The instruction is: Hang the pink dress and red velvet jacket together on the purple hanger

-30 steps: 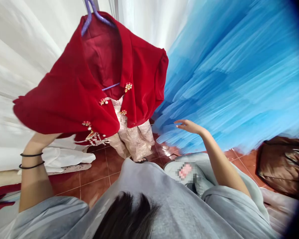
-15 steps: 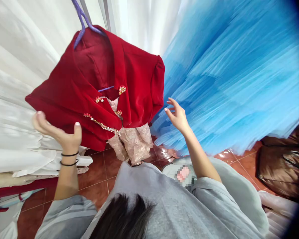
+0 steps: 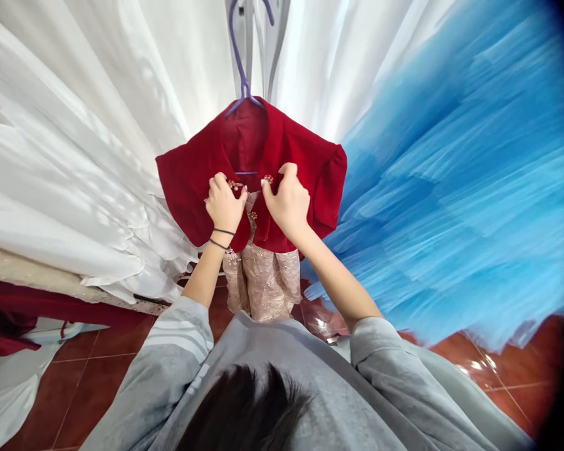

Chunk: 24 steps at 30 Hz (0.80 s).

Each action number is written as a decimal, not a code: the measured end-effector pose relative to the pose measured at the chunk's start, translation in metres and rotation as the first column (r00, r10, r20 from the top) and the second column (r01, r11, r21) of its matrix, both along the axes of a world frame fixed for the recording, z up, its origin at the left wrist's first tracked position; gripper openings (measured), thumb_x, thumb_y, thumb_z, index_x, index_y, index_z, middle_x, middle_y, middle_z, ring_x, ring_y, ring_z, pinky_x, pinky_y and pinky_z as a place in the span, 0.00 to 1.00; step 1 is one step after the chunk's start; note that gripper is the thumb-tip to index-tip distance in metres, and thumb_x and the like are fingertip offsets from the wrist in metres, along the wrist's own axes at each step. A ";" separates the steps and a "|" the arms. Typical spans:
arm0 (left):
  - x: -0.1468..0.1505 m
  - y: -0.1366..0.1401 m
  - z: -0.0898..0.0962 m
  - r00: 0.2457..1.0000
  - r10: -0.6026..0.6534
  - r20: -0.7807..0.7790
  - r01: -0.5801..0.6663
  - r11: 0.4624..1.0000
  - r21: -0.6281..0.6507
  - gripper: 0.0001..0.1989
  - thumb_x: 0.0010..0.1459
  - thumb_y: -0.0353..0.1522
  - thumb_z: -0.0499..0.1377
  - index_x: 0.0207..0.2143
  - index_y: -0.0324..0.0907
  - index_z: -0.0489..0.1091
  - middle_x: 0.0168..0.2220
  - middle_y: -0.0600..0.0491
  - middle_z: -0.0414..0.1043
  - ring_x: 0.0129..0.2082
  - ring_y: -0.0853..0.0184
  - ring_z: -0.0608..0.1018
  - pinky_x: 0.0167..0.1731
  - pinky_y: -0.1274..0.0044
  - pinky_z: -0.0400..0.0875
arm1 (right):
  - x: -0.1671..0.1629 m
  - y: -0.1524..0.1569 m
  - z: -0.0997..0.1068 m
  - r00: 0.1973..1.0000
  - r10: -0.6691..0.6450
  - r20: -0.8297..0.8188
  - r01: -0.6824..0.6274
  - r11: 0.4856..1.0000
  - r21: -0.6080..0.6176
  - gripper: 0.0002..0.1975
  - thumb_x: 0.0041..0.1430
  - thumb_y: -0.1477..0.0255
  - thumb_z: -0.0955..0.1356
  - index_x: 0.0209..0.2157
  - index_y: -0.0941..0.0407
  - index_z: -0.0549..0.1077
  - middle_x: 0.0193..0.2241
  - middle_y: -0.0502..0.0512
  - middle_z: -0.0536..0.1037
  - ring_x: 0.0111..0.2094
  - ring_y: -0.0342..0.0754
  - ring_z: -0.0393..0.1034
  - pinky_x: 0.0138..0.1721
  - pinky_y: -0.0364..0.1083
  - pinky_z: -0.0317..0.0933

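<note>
A short red jacket [image 3: 305, 141] with beaded ornaments along its front edges hangs on a purple hanger [image 3: 237, 56]. My left hand [image 3: 226, 205], two black bands at its wrist, has its fingers closed on the front edge beside one beaded ornament [image 3: 235, 185]. On the opposite edge my right hand [image 3: 289, 202] grips the cloth, its thumb by another ornament [image 3: 267, 179]. The two front edges stand slightly apart between my hands. Below the jacket shows a pale pink, glittery garment [image 3: 267, 285], its upper part mostly hidden.
White gowns [image 3: 75, 156] hang at the left and behind. A blue tulle skirt [image 3: 451, 188] fills the right side. Dark red cloth [image 3: 70, 307] lies low at the left, over a red tiled floor [image 3: 94, 376].
Both hands were apart from the jacket and open; they have come inward and taken hold of its front edges. The jacket now appears more central and farther away in view.
</note>
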<state>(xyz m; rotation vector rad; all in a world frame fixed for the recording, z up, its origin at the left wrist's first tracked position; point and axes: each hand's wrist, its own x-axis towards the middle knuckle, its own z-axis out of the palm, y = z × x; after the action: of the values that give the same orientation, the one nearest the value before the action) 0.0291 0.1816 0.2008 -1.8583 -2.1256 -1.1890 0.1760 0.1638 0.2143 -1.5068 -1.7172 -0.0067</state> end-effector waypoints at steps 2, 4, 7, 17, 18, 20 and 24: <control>0.000 0.014 0.004 1.000 0.009 -0.015 -0.010 0.998 -0.069 0.22 0.59 0.41 0.57 0.52 0.38 0.63 0.49 0.36 0.72 0.50 0.46 0.77 0.45 0.65 0.72 | -0.013 0.012 -0.004 1.000 -0.027 0.010 0.028 0.998 -0.056 0.29 0.69 0.61 0.56 0.65 0.60 0.48 0.48 0.70 0.72 0.46 0.63 0.74 0.43 0.59 0.70; -0.004 0.024 0.010 0.998 0.008 -0.059 -0.015 0.993 -0.113 0.21 0.61 0.41 0.56 0.52 0.36 0.65 0.44 0.36 0.75 0.49 0.46 0.78 0.46 0.65 0.71 | -0.015 0.021 -0.008 1.000 -0.009 0.005 0.009 0.998 -0.065 0.30 0.68 0.64 0.56 0.66 0.60 0.46 0.47 0.71 0.73 0.45 0.65 0.74 0.44 0.59 0.70; -0.015 0.029 0.028 0.987 -0.003 -0.163 -0.021 0.989 -0.147 0.14 0.62 0.35 0.54 0.45 0.35 0.69 0.38 0.35 0.77 0.48 0.45 0.79 0.46 0.64 0.71 | -0.005 0.026 -0.010 0.999 0.027 -0.040 -0.030 0.996 -0.083 0.30 0.65 0.68 0.56 0.66 0.60 0.46 0.43 0.69 0.77 0.43 0.64 0.75 0.44 0.60 0.69; -0.031 0.040 0.150 0.946 -0.201 0.255 0.170 0.976 0.136 0.19 0.69 0.33 0.42 0.30 0.35 0.66 0.27 0.51 0.75 0.29 0.71 0.80 0.30 0.79 0.68 | -0.002 0.014 0.073 0.976 0.077 -0.206 -0.078 0.997 0.002 0.10 0.67 0.73 0.58 0.49 0.57 0.60 0.36 0.60 0.76 0.37 0.53 0.72 0.45 0.52 0.66; -0.029 0.043 0.150 0.951 -0.205 0.231 0.173 0.973 0.152 0.19 0.69 0.34 0.44 0.29 0.36 0.66 0.27 0.51 0.75 0.29 0.70 0.80 0.31 0.78 0.68 | -0.007 0.016 0.078 0.974 0.067 -0.215 -0.064 0.998 0.021 0.11 0.67 0.74 0.58 0.50 0.58 0.59 0.37 0.60 0.76 0.38 0.53 0.72 0.45 0.52 0.66; -0.026 0.048 0.138 0.940 -0.277 0.198 0.272 0.961 0.057 0.16 0.66 0.35 0.51 0.27 0.37 0.66 0.24 0.52 0.75 0.27 0.68 0.80 0.31 0.77 0.71 | -0.016 0.022 0.078 0.981 0.076 -0.176 -0.081 0.996 -0.023 0.13 0.68 0.73 0.58 0.53 0.59 0.58 0.40 0.62 0.77 0.40 0.54 0.73 0.46 0.53 0.66; -0.022 0.046 0.103 0.869 -0.397 0.296 0.466 0.856 -0.222 0.15 0.62 0.35 0.55 0.22 0.39 0.67 0.20 0.50 0.74 0.21 0.67 0.77 0.26 0.76 0.72 | -0.018 0.021 0.062 0.978 0.180 0.107 -0.136 0.936 -0.326 0.20 0.66 0.64 0.65 0.53 0.61 0.63 0.44 0.71 0.77 0.46 0.66 0.74 0.45 0.59 0.67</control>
<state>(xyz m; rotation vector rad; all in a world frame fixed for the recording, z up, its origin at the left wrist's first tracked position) 0.0067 0.2281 0.3034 -2.5559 -2.1587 -1.2977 0.1580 0.1846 0.2766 -1.6214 -2.0200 0.2694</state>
